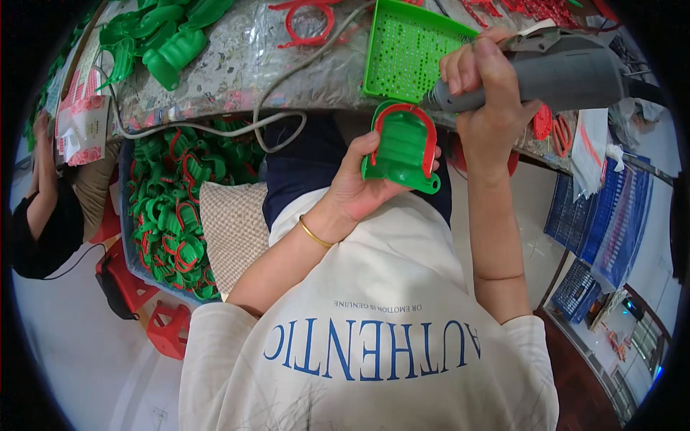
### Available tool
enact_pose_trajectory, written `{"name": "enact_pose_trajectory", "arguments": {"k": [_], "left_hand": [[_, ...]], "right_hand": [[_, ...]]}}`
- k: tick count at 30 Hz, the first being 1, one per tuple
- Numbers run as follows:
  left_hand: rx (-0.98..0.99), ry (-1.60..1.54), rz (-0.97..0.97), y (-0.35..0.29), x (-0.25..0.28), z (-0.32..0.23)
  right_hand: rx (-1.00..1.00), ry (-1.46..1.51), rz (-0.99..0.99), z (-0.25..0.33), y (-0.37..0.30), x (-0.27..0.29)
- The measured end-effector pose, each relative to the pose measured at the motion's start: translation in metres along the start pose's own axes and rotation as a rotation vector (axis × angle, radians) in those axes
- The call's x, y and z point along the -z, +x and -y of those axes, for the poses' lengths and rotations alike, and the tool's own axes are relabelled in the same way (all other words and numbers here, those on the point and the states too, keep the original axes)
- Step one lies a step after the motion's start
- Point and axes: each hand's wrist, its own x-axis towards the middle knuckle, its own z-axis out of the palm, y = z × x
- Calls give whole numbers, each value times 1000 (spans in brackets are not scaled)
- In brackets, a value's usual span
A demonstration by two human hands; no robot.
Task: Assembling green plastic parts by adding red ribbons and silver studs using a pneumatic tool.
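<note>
Holding the green molded piece in front of your shirt, just below the worktop edge, your left hand is gripping its left side, the thumb pressing near the rim and the fingers supporting from beneath. Your right hand is wrapping around a grey handheld tool, its nose hovering by the piece's upper edge; whether they are touching, you cannot tell from here. The piece is looking like light, fairly stiff plastic, probably a little slippery on its smooth face, so hold it by the outer wall, clear of the red U-shaped trim.

Just beyond, a green perforated tray is sitting close to the tool and crowding that side. A pale cable is looping over the worktop's near edge, where it could snag your left forearm. Loose green parts are lying at the far left, near a red ring. Beside your left leg, a blue bin is holding a heap of green-and-red pieces.
</note>
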Motion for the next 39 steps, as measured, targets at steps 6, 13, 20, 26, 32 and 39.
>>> {"name": "enact_pose_trajectory", "arguments": {"k": [6,13,20,26,32,39], "left_hand": [[-11,16,47,-1,-2,-2],[-36,85,71,0,-3,-3],[-18,83,-1,-3,-3,-3],[37,24,26,-1,-1,-4],[32,12,4,1,0,-5],[30,8,-6,0,1,-4]], "right_hand": [[-52,-47,82,12,-6,-2],[90,59,95,1,-6,-3],[76,124,111,15,16,7],[83,5,46,-18,17,18],[40,-24,-39,-36,14,21],[71,-64,-23,-40,13,23]]}}
